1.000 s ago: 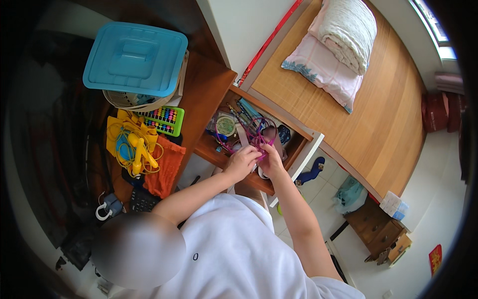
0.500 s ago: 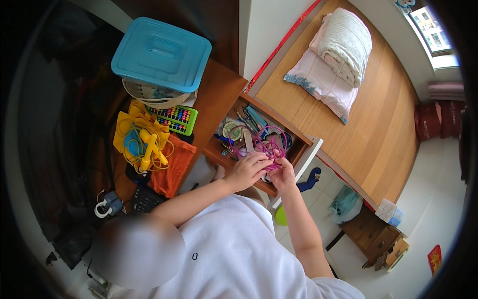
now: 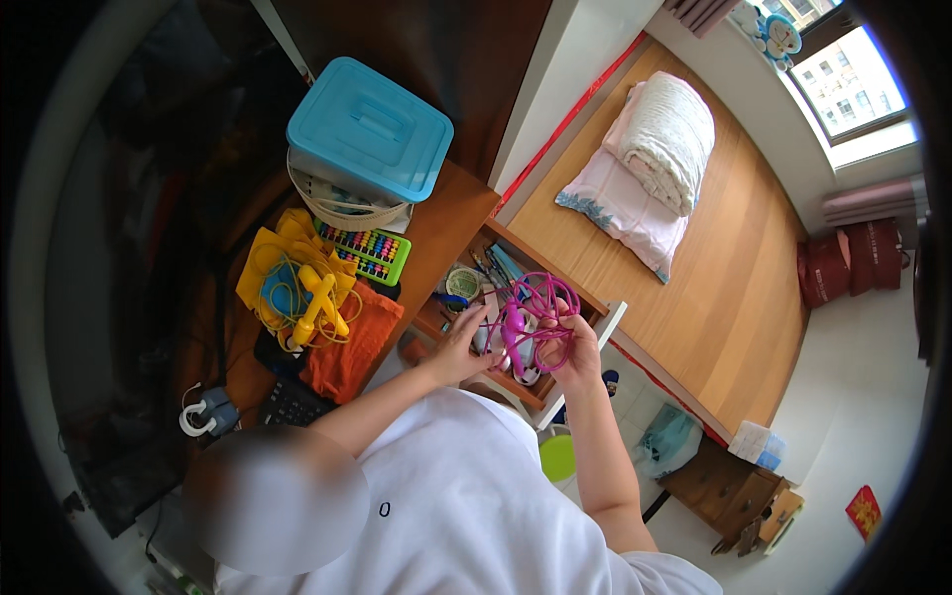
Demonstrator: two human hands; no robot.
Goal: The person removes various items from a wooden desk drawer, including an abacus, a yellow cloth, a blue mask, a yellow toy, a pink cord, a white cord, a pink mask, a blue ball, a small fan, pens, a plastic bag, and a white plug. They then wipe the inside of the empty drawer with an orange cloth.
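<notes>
A magenta jump rope (image 3: 513, 330) hangs in loose coils over an open drawer (image 3: 551, 256), one smooth handle showing near its middle. Gripping the coils at their right side is my right hand (image 3: 578, 354), with fingers closed round the cord. My left hand (image 3: 456, 355) is just left of the handle, fingers and thumb apart; whether it touches a strand is hard to make out. Beneath the rope, the drawer holds pens (image 3: 504, 262), a round green-and-white roll (image 3: 462, 284) and other small items partly hidden by the hands and coils.
Left on the brown desk (image 3: 451, 203) are a blue-lidded bin (image 3: 372, 124), a green-framed abacus (image 3: 369, 253), a yellow jump rope (image 3: 319, 307), an orange cloth (image 3: 349, 342) and a black keyboard (image 3: 293, 402). Beyond the drawer, a wooden bed platform (image 3: 734, 268) carries a rolled quilt (image 3: 662, 139).
My hands have drawn apart, the left moving left off the rope. The right has raised the coils, and the magenta handle now shows. The whole view has shifted slightly.
</notes>
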